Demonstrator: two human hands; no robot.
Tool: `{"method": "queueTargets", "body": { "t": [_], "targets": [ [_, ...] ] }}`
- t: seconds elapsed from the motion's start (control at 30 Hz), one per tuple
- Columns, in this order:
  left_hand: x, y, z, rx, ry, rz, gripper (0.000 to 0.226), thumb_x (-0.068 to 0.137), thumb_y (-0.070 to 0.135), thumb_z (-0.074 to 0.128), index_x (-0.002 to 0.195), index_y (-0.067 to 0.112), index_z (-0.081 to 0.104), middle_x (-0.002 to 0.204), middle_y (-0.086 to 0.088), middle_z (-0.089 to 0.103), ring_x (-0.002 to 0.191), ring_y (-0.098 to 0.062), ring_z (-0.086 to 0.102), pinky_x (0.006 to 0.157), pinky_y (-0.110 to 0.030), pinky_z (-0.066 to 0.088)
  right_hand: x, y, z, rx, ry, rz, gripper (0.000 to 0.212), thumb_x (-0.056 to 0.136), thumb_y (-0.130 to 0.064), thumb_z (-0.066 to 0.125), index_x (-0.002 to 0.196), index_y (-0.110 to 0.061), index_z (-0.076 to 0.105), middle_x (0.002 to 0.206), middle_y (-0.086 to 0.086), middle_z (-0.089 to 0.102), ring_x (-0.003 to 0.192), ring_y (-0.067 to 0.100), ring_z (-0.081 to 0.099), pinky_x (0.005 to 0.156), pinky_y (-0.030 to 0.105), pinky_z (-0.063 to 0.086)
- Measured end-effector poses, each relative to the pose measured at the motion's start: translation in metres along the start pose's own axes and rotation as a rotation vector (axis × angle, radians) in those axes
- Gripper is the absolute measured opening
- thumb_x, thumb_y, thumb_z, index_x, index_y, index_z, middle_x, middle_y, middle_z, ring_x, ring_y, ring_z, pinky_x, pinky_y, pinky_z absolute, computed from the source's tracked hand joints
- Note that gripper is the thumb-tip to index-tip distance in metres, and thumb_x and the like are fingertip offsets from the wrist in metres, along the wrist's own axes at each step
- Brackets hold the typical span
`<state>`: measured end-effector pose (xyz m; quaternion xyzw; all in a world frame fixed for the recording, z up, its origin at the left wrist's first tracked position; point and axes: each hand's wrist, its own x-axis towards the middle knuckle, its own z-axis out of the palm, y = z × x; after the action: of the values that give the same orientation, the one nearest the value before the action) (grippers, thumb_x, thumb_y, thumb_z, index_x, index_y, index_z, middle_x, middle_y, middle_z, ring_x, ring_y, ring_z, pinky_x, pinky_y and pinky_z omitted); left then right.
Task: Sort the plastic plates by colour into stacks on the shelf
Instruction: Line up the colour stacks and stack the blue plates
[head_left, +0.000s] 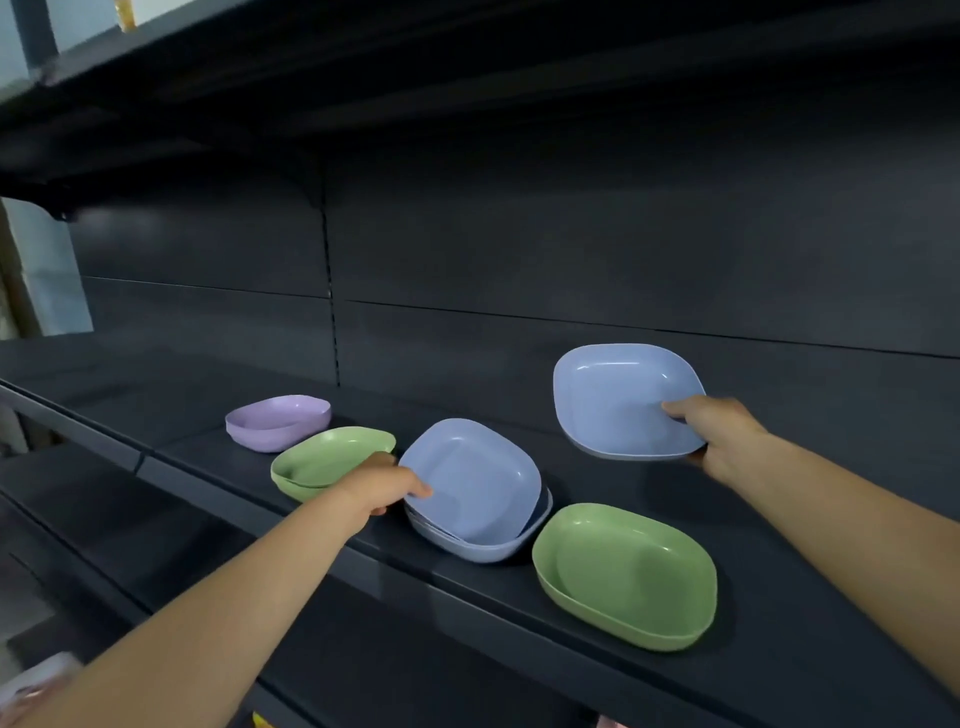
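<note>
On the dark shelf (779, 654) lie rounded-square plastic plates. My right hand (722, 434) pinches the near-right rim of a blue plate (618, 400) held tilted above the shelf. My left hand (382, 486) grips the left rim of the top blue plate (475, 480), tilted up on a blue stack (488, 548). A green stack (322, 460) sits just left of my left hand, partly hidden by it. A purple stack (278, 421) lies farther left. A single green plate (628, 574) rests at the front right.
The shelf's dark back panel (571, 249) rises behind the plates and an upper shelf (363, 78) overhangs. A lower shelf (130, 530) shows beneath on the left. Bare shelf surface lies left of the purple stack and right of the green plate.
</note>
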<state>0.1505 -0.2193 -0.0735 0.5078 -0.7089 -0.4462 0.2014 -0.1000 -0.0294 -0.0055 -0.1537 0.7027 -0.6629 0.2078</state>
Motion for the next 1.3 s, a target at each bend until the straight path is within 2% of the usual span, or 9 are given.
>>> {"method": "queueTargets", "body": {
  "t": [0.17, 0.37, 0.7, 0.87, 1.0, 1.03, 1.1, 1.2, 1.3],
  "targets": [
    [0.011, -0.007, -0.002, 0.126, -0.114, 0.132, 0.031, 0.08, 0.028, 0.071, 0.099, 0.012, 0.052, 0.084, -0.002, 0.053, 0.065, -0.013, 0.045, 0.054, -0.021, 0.037, -0.01, 0.004, 0.023, -0.002, 0.072, 0.002, 0.031, 0.09, -0.002, 0.056, 0.121, 0.003, 0.052, 0.103, 0.015, 0.056, 0.091, 0.03, 0.056, 0.088, 0.042, 0.051],
    [0.022, -0.01, -0.012, -0.019, -0.23, 0.218, 0.04, 0.084, 0.044, 0.065, 0.111, 0.017, 0.055, 0.102, -0.002, 0.059, 0.082, -0.015, 0.052, 0.062, -0.023, 0.039, -0.042, 0.018, 0.047, -0.069, 0.208, -0.012, 0.021, 0.088, 0.001, 0.051, 0.11, 0.0, 0.052, 0.09, 0.012, 0.055, 0.09, 0.03, 0.055, 0.082, 0.04, 0.049],
    [0.017, -0.013, -0.001, -0.195, -0.384, 0.277, 0.037, 0.088, 0.054, 0.053, 0.087, 0.016, 0.057, 0.09, -0.005, 0.062, 0.07, -0.016, 0.053, 0.06, -0.025, 0.041, -0.078, 0.052, 0.091, -0.351, 0.387, -0.037, 0.026, 0.087, 0.001, 0.039, 0.107, 0.001, 0.056, 0.094, 0.014, 0.053, 0.082, 0.028, 0.049, 0.067, 0.032, 0.037],
    [0.016, -0.01, 0.002, -0.204, -0.425, 0.316, 0.032, 0.09, 0.046, 0.056, 0.079, 0.017, 0.049, 0.083, -0.003, 0.055, 0.067, -0.016, 0.048, 0.061, -0.026, 0.038, -0.084, 0.062, 0.114, -0.553, 0.351, -0.02, 0.02, 0.084, -0.002, 0.041, 0.098, -0.004, 0.055, 0.095, 0.011, 0.053, 0.085, 0.028, 0.049, 0.072, 0.031, 0.038],
    [0.019, -0.006, 0.005, -0.172, -0.429, 0.338, 0.028, 0.087, 0.039, 0.062, 0.087, 0.015, 0.049, 0.077, 0.0, 0.05, 0.065, -0.015, 0.046, 0.059, -0.024, 0.037, -0.089, 0.067, 0.115, -0.889, 0.333, -0.003, 0.014, 0.084, -0.01, 0.046, 0.094, -0.011, 0.055, 0.118, 0.009, 0.049, 0.117, 0.031, 0.041, 0.094, 0.031, 0.032],
    [0.02, -0.005, 0.006, -0.163, -0.429, 0.341, 0.027, 0.087, 0.038, 0.063, 0.088, 0.015, 0.048, 0.077, 0.0, 0.049, 0.066, -0.015, 0.046, 0.059, -0.024, 0.037, -0.091, 0.069, 0.116, -0.953, 0.314, 0.013, 0.003, 0.083, -0.013, 0.048, 0.083, -0.012, 0.051, 0.122, 0.011, 0.047, 0.119, 0.031, 0.039, 0.092, 0.03, 0.031],
    [0.022, -0.003, 0.007, -0.143, -0.432, 0.346, 0.025, 0.087, 0.035, 0.064, 0.088, 0.016, 0.048, 0.076, 0.0, 0.048, 0.067, -0.015, 0.044, 0.058, -0.024, 0.036, -0.089, 0.074, 0.114, -1.046, 0.277, 0.03, 0.015, 0.079, -0.02, 0.055, 0.07, -0.015, 0.043, 0.125, 0.011, 0.048, 0.123, 0.032, 0.037, 0.086, 0.03, 0.028],
    [0.027, 0.002, 0.009, -0.107, -0.446, 0.345, 0.021, 0.087, 0.031, 0.063, 0.09, 0.017, 0.048, 0.08, 0.003, 0.048, 0.067, -0.011, 0.043, 0.06, -0.023, 0.037, -0.09, 0.073, 0.111, -1.104, 0.248, 0.049, 0.028, 0.077, -0.036, 0.065, 0.081, -0.016, 0.046, 0.126, 0.01, 0.045, 0.127, 0.031, 0.034, 0.086, 0.03, 0.03],
    [0.032, 0.007, 0.012, -0.077, -0.457, 0.347, 0.021, 0.087, 0.027, 0.064, 0.097, 0.015, 0.049, 0.087, 0.002, 0.051, 0.068, -0.01, 0.044, 0.059, -0.022, 0.036, -0.09, 0.067, 0.109, -1.102, 0.229, 0.061, 0.035, 0.075, -0.042, 0.068, 0.073, -0.018, 0.042, 0.121, 0.008, 0.043, 0.121, 0.029, 0.037, 0.08, 0.028, 0.031]
  ]
}}
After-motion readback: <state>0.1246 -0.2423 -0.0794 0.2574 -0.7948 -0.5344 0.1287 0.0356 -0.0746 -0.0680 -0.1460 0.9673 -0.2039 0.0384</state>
